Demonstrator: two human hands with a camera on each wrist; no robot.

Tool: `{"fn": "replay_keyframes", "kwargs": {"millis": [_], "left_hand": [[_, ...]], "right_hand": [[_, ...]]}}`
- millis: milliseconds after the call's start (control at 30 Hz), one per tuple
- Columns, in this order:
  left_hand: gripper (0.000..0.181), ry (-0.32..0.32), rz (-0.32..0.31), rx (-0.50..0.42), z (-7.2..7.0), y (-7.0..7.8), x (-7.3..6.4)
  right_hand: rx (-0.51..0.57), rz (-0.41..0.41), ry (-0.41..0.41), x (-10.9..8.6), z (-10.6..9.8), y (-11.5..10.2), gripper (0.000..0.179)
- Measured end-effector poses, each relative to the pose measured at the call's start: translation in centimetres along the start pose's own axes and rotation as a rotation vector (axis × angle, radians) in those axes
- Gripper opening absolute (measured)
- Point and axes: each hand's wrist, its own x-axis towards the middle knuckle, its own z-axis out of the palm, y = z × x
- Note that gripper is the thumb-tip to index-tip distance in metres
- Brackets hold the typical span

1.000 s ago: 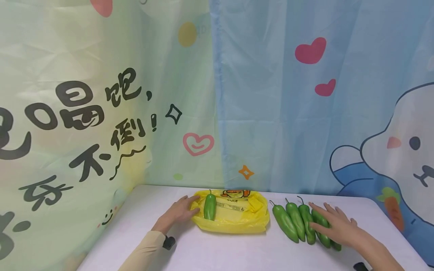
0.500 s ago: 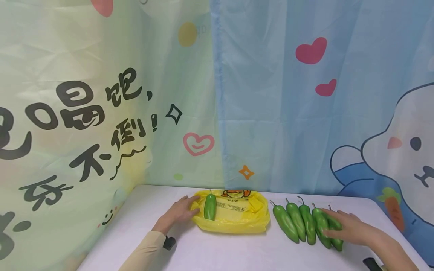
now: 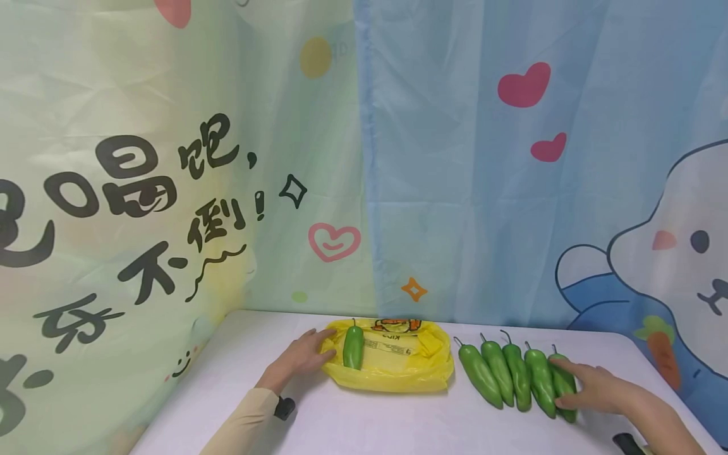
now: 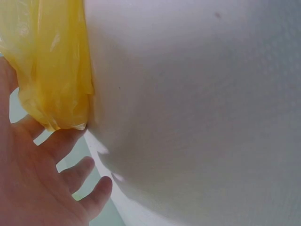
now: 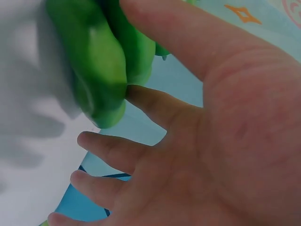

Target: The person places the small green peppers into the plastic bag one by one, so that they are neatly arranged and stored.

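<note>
A yellow plastic bag [image 3: 392, 381] lies flat on the table with its rim rolled, printed inside with a cartoon and dark letters. One green chili pepper [image 3: 353, 349] rests in its left part, stem to the back. My left hand [image 3: 301, 354] touches the bag's left edge, fingers loosely spread; the left wrist view shows the yellow film [image 4: 61, 70] against the fingertips. To the right of the bag, several long green peppers [image 3: 516, 373] lie side by side. My right hand [image 3: 600, 387] reaches over the rightmost pepper [image 3: 564, 382], thumb and index finger at it, other fingers straight.
The white table [image 3: 398, 423] ends at a printed curtain [image 3: 421, 158] at the back, with another curtain side [image 3: 142, 189] on the left. A beige sleeve [image 3: 244, 417] and a dark wrist device [image 3: 284, 408] show at the left arm.
My right hand has drawn back to the right from over the peppers to the rightmost one, uncovering the others. The left hand and the bag have stayed in place.
</note>
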Motion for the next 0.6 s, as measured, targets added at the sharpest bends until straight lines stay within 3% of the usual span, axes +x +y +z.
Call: {"fn": "replay_keyframes", "kwargs": {"millis": [433, 600], "left_hand": [[0.055, -0.006, -0.006, -0.006, 0.3, -0.3, 0.1], [0.055, -0.004, -0.013, -0.008, 0.3, -0.3, 0.2]], "right_hand": [[0.075, 0.003, -0.016, 0.4, 1.1, 0.8, 0.087], [0.042, 0.024, 0.001, 0.6, 1.3, 1.1, 0.088]]}}
